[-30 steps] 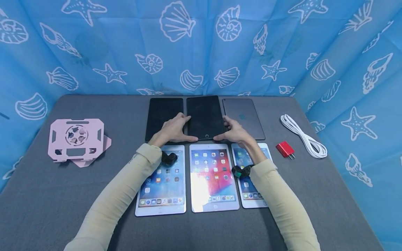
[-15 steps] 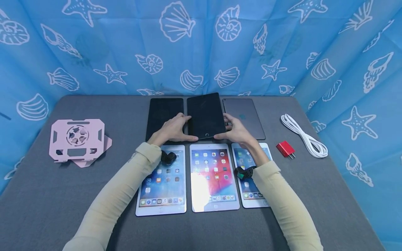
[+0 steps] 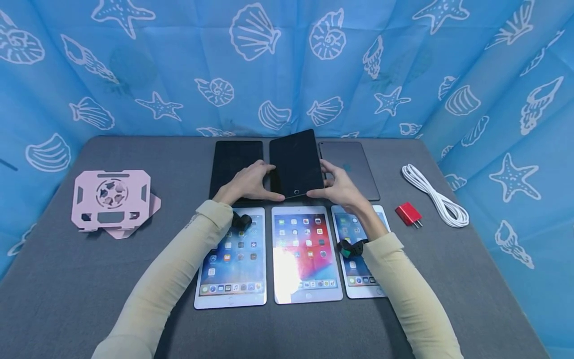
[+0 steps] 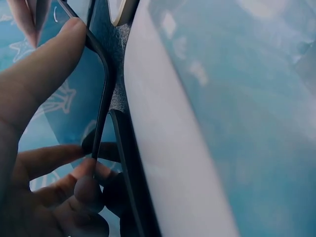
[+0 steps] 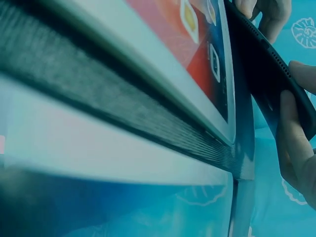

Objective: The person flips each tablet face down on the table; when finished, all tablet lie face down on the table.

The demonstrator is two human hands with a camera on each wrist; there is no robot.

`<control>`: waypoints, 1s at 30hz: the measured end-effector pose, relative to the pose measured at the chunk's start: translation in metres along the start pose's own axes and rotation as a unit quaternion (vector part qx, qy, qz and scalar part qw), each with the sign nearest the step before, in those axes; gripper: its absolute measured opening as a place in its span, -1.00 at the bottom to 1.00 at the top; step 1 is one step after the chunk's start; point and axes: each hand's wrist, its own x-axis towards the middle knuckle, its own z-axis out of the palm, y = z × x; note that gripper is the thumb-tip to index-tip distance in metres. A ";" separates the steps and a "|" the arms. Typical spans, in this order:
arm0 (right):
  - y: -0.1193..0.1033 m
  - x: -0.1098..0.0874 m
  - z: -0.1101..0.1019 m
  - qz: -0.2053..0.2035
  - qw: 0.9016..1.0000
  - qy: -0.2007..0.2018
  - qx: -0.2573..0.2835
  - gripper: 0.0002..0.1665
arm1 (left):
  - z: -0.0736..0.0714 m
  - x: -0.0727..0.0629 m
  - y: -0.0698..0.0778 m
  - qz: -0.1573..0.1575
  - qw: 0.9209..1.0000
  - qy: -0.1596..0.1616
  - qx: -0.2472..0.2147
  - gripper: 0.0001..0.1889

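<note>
Both hands hold a black tablet (image 3: 293, 162) with a dark screen, in the middle of the back row. It is tilted, its far right corner raised highest. My left hand (image 3: 248, 183) grips its lower left corner, thumb on the near edge and fingers along the side. At the lower right corner, my right hand (image 3: 340, 187) pinches it. In the right wrist view the fingers (image 5: 292, 131) lie against the dark underside, with the thumb at the edge. To its left lies another black tablet (image 3: 232, 159), partly behind the left hand; to its right, a grey tablet (image 3: 352, 162) back side up.
A front row holds three white tablets with lit screens: left (image 3: 237, 259), middle (image 3: 309, 259) and right (image 3: 356, 271), the outer two partly under the forearms. A pink stand (image 3: 89, 189) sits at left. A red charger plug (image 3: 407, 213) and coiled white cable (image 3: 435, 197) lie at right.
The black tablet's far edge has risen steadily, tilting it up off the table, more on the right. My right hand has shifted slightly with it; the left hand has barely moved.
</note>
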 end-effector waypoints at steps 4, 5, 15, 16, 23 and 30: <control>-0.003 -0.002 -0.001 -0.008 1.000 0.003 -0.002 0.19 | -0.001 0.002 0.002 -0.003 1.000 -0.003 -0.004 0.08; -0.004 -0.002 -0.002 -0.010 1.000 0.004 -0.003 0.19 | 0.000 0.002 0.003 -0.003 1.000 -0.003 -0.004 0.08; -0.011 -0.007 -0.005 -0.021 1.000 0.013 -0.009 0.12 | -0.004 0.005 0.010 -0.001 1.000 -0.024 -0.007 0.06; -0.011 -0.008 -0.005 -0.021 1.000 0.015 -0.011 0.11 | -0.004 0.006 0.012 0.000 1.000 -0.027 -0.007 0.06; -0.013 -0.013 -0.012 -0.024 0.999 0.023 -0.015 0.13 | -0.001 0.011 0.020 0.005 0.999 -0.038 -0.008 0.05; -0.018 -0.019 -0.018 -0.027 0.999 0.028 -0.029 0.15 | 0.003 0.015 0.028 0.016 0.999 -0.042 -0.016 0.04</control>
